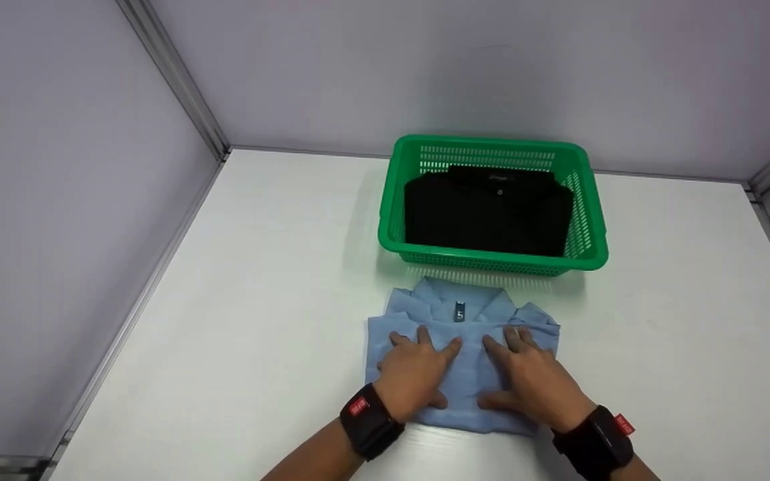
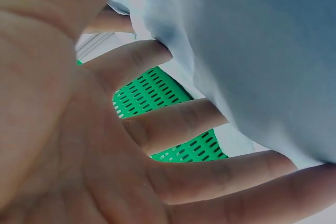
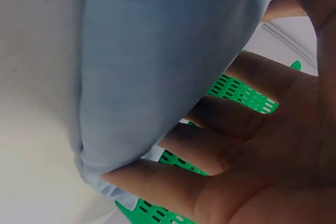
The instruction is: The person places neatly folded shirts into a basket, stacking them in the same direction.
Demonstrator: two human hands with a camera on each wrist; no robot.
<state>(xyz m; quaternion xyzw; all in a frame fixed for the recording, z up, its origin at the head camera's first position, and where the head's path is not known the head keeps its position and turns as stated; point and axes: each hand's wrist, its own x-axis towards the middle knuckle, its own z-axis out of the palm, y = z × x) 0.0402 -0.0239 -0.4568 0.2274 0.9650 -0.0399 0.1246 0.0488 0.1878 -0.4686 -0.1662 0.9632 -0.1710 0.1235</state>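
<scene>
A light blue collared shirt (image 1: 468,381), folded into a rough rectangle, lies on the white table with its collar toward the basket. A small dark label (image 1: 460,311) shows inside the collar. My left hand (image 1: 413,374) presses on the left half of the shirt, fingers spread. On the right half rests my right hand (image 1: 535,381), its fingers also spread and its thumb pointing inward. In the left wrist view the fingertips (image 2: 152,51) touch the blue cloth (image 2: 262,66). The right wrist view likewise has straight fingers (image 3: 157,179) against the shirt (image 3: 152,66).
Just beyond the shirt stands a green plastic basket (image 1: 492,260) with slotted sides. A folded black garment (image 1: 488,214) with a collar lies in it. Pale walls (image 1: 371,73) with metal edging bound the white table (image 1: 258,280) at the back and sides.
</scene>
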